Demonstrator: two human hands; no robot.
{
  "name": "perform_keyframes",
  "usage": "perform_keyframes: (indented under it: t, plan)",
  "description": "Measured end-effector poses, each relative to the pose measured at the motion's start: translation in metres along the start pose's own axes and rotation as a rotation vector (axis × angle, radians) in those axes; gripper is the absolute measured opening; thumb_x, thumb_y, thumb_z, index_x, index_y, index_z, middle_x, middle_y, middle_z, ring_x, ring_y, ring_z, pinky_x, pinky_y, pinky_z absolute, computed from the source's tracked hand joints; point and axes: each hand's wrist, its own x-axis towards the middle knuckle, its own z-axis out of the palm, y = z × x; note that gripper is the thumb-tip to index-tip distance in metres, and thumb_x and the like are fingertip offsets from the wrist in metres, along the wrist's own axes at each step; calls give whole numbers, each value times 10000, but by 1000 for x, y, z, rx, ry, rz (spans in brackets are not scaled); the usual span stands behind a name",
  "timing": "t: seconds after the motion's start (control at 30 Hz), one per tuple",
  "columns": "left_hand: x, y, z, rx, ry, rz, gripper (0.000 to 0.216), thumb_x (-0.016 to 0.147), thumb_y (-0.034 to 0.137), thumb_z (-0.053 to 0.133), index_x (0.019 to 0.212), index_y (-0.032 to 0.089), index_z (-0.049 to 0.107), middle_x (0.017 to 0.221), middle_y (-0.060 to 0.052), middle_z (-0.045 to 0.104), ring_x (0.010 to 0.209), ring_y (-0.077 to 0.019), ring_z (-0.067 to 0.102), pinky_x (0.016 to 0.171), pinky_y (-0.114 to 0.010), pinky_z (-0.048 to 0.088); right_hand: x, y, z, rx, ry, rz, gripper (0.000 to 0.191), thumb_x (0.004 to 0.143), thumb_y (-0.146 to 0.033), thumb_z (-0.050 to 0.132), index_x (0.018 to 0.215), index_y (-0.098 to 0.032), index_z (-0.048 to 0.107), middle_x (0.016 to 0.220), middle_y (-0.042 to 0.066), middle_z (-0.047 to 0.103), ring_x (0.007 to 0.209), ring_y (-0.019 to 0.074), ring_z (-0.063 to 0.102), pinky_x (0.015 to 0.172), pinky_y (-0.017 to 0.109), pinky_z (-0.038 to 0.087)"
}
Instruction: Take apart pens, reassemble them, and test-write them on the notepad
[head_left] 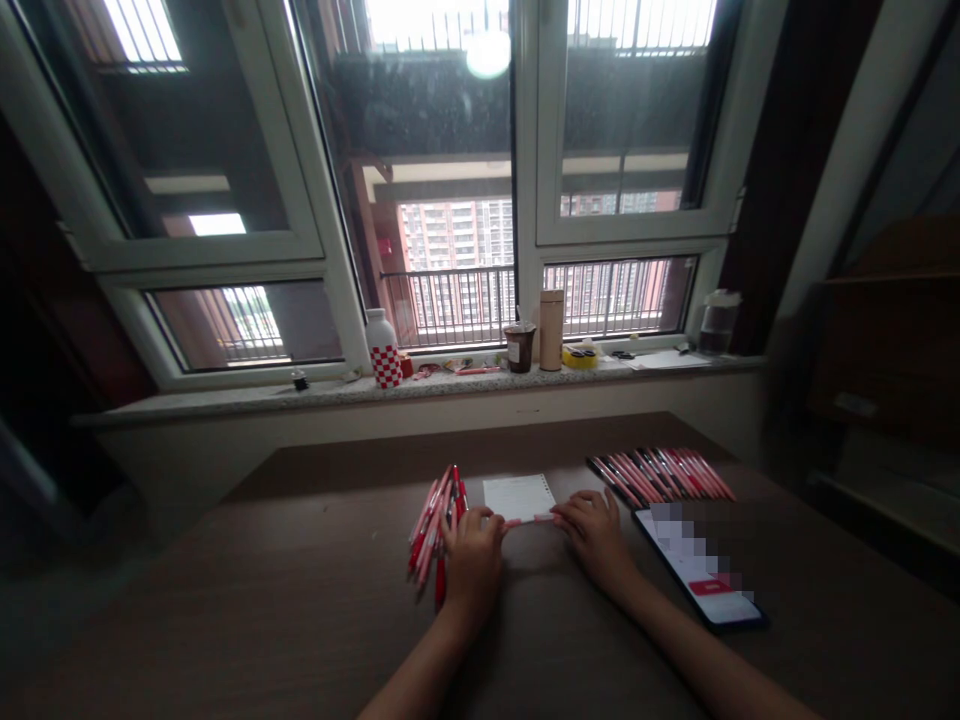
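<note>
Between my two hands a pink pen lies sideways along the near edge of a small white sheet of paper. My left hand pinches the pen's left end, and the fingers of my right hand close on its right end. Beside my left hand is a loose heap of pink and red pens, partly covered by that hand. Beyond my right hand, a row of pink, red and black pens lies side by side on the table.
A phone with a lit screen lies right of my right hand on the brown table. The windowsill behind holds a checkered bottle, a drink cup, a tan flask, yellow tape and a clear jug.
</note>
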Motion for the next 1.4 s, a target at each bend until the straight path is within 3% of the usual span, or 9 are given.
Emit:
perform_keyframes:
  t: [0.2, 0.73, 1.4]
  plan:
    - [0, -1, 1, 8, 15, -8, 250, 924, 242, 406, 950, 282, 651, 1049, -19, 620, 1016, -190, 551, 1076, -619, 145, 0, 3, 2, -14, 20, 50, 224, 919, -271, 463, 988, -266, 676, 934, 29, 691, 987, 242, 524, 1030, 524, 212]
    - [0, 5, -6, 9, 29, -43, 299, 941, 351, 363, 925, 261, 648, 1021, -20, 626, 1018, -193, 552, 1091, -628, 100, 0, 10, 6, -160, -4, 160, 267, 927, -310, 431, 990, -253, 684, 955, 58, 645, 960, 234, 523, 908, 395, 323]
    - [0, 5, -6, 70, 44, -47, 310, 922, 370, 408, 839, 229, 671, 1020, -40, 638, 1040, -213, 543, 1090, -616, 119, -3, -14, -3, -196, -95, 31, 200, 902, -342, 489, 938, -323, 685, 844, 5, 667, 961, 235, 514, 1040, 596, 153]
